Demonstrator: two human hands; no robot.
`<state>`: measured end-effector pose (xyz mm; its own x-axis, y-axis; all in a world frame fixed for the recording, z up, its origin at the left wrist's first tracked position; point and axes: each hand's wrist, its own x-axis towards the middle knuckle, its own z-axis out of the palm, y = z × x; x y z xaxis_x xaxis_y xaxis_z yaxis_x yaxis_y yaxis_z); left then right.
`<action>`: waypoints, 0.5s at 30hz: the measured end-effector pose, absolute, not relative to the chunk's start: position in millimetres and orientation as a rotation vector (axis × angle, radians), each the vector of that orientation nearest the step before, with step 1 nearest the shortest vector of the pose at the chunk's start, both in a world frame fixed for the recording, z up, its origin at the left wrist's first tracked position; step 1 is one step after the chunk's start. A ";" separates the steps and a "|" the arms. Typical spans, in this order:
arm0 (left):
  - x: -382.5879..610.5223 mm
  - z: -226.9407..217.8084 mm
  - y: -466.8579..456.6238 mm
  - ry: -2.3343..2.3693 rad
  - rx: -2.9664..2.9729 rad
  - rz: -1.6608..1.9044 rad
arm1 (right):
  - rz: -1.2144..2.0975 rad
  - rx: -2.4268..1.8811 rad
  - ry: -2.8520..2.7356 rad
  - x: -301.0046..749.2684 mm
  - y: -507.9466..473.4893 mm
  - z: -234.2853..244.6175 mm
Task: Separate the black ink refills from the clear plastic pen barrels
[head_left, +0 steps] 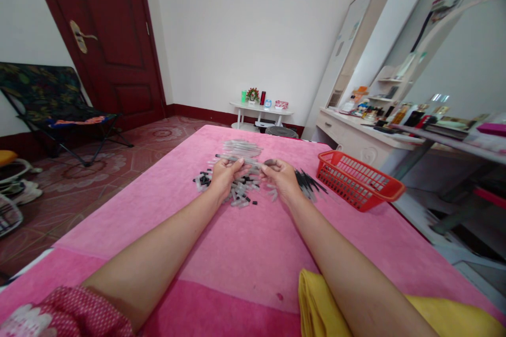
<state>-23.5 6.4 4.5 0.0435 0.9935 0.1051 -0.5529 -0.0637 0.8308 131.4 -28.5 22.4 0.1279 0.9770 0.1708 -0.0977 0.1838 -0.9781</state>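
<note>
"Pen tube, slim and clear, is held slightly tilted above the pink cloth, well to the left of the red basket. How do we expect it to handle?"

"Light and stiff, we judge. It looks like thin, hard plastic, smooth enough to roll or slip between dry fingertips, and likelier to crack than to bend."

"And the grip on it?"

"We see the left hand pinching it between thumb and fingers, and the right hand closed on the end nearer the basket. A dark patch shows at the right fingertips; we cannot tell whether it is a separate part."

"Where should we take hold?"

"Near each end, thumb against fingertips, pressing lightly and keeping both hands in line so nothing flexes the middle. Black rods lie just left of the basket; small clear and black pieces and a row of clear tubes lie farther left of it."
</note>
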 end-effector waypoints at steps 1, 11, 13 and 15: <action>-22.9 5.0 5.7 0.679 0.858 1.428 | 1.015 -1.061 -1.161 131.2 -28.4 22.4; -19.0 15.6 -2.7 0.724 0.758 1.307 | 0.443 -1.195 -1.556 133.5 -26.7 22.6; -17.9 16.1 -4.0 0.710 0.779 1.324 | 0.470 -1.214 -1.520 133.0 -28.2 24.1; -16.7 15.0 -4.6 0.689 0.809 1.353 | 0.507 -1.225 -1.474 131.9 -30.1 26.4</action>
<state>-16.7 -4.6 15.0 0.1051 0.9940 0.0290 -0.5614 0.0353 0.8268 131.9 -30.1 26.4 0.1342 0.8778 0.4598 0.4092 0.3735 -0.8325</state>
